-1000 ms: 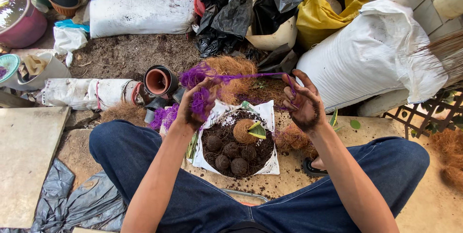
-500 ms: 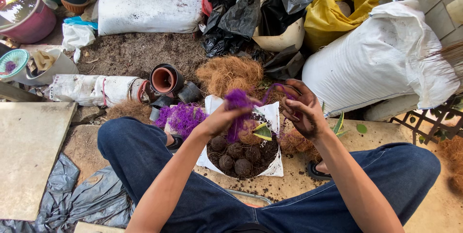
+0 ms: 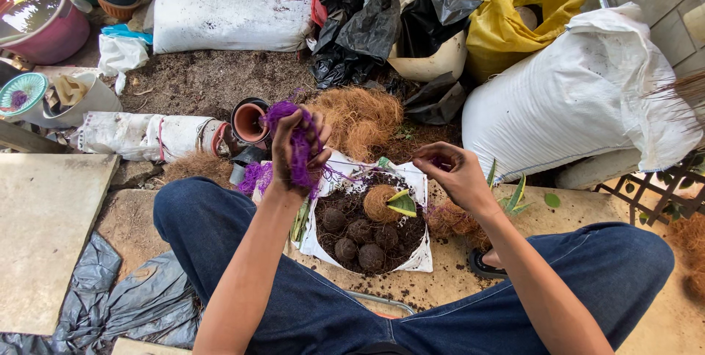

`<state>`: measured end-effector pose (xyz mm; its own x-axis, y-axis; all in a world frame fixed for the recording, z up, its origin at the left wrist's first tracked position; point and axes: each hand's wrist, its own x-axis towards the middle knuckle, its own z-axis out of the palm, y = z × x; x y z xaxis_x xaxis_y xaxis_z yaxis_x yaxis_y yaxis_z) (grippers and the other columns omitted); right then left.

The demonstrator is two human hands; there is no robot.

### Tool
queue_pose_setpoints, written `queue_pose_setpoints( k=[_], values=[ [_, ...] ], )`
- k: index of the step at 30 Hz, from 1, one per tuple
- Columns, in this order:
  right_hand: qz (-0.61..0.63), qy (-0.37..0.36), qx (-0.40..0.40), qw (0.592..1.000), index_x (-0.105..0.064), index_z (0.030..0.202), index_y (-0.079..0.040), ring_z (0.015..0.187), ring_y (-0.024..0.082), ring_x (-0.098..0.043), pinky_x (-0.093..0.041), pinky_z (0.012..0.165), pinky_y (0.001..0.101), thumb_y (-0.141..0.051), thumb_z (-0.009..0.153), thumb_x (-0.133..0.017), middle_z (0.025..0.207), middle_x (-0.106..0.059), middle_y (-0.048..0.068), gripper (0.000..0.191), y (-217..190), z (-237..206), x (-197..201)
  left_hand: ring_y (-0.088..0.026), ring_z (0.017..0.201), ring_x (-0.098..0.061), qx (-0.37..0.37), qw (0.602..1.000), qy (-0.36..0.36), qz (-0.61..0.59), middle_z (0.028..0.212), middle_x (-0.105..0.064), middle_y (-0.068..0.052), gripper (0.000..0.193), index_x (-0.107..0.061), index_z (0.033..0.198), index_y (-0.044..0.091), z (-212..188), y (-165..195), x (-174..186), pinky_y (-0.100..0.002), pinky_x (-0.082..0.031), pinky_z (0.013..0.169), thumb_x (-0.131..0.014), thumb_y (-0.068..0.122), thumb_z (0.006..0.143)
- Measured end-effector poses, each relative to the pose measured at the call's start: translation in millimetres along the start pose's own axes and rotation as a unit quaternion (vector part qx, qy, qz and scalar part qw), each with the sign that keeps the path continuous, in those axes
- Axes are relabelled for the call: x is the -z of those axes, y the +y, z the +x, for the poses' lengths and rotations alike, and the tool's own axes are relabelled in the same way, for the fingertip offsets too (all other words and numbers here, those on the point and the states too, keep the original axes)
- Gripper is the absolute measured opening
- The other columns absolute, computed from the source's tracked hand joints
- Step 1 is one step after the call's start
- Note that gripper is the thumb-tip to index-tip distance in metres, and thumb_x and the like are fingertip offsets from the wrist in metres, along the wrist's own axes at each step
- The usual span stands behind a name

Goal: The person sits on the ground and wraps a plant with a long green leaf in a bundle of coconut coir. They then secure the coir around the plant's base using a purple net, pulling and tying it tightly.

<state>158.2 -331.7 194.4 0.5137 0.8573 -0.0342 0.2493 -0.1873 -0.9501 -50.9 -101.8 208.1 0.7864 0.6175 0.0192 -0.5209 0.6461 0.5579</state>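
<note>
Purple twine, tangled and frizzy, bunched in closed left hand; right hand pinches its strand.

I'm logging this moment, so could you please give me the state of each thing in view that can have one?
Left hand: raised, gripping purple twine.
Right hand: fingers pinched on a twine strand.
Fibre ball: in the bowl, leaf cutting sticking out.
Soil balls: bare, in the bowl.
Clay pot: on its side, empty.
White sack: full, closed.
Yellow bag: open.
</note>
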Motion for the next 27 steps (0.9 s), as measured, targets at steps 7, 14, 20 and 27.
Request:
queue_pose_setpoints(
  k=[7,14,20,27],
  values=[
    [0.047,0.035,0.014,0.998,-0.076,0.112,-0.005,0.081,0.010,-0.072,-0.059,0.073,0.0234,-0.024,0.094,-0.074,0.093,-0.078,0.005,0.026,5,0,1,-0.009,0.078,-0.064,0.051,0.873,0.097,0.475,0.088,-0.065,0.003,0.051,-0.057,0.114,0.011,-10,-15,-15,-0.032,-0.057,0.080,-0.083,0.040,0.081],
    [-0.366,-0.124,0.087,0.918,-0.073,0.124,-0.011,0.085,0.023,-0.070,-0.056,0.069,0.0391,-0.048,0.077,-0.081,0.098,-0.074,0.010,0.060,-19,-2,4,-0.033,0.078,-0.063,0.134,0.656,-0.062,0.741,0.083,-0.063,-0.019,0.054,-0.067,0.133,0.017,-17,-16,-35,-0.047,-0.054,0.079,-0.079,0.044,0.088],
    [-0.404,-0.183,0.040,0.895,-0.082,0.100,-0.014,0.084,0.025,-0.071,-0.057,0.076,0.0387,-0.047,0.084,-0.078,0.092,-0.077,0.007,0.037,-26,-4,12,-0.029,0.082,-0.070,0.111,0.511,-0.139,0.841,0.088,-0.069,-0.014,0.059,-0.062,0.126,0.015,-16,-26,-36,-0.045,-0.058,0.075,-0.081,0.044,0.079],
    [-0.273,-0.049,0.108,0.955,-0.080,0.101,-0.010,0.077,0.022,-0.076,-0.059,0.070,0.0335,-0.025,0.087,-0.076,0.095,-0.079,0.005,0.021,-27,-1,28,-0.032,0.079,-0.071,0.060,0.574,-0.106,0.810,0.084,-0.074,-0.015,0.024,-0.075,0.089,0.005,-11,-21,-20,-0.045,-0.055,0.076,-0.075,0.029,0.090]
  ],
)
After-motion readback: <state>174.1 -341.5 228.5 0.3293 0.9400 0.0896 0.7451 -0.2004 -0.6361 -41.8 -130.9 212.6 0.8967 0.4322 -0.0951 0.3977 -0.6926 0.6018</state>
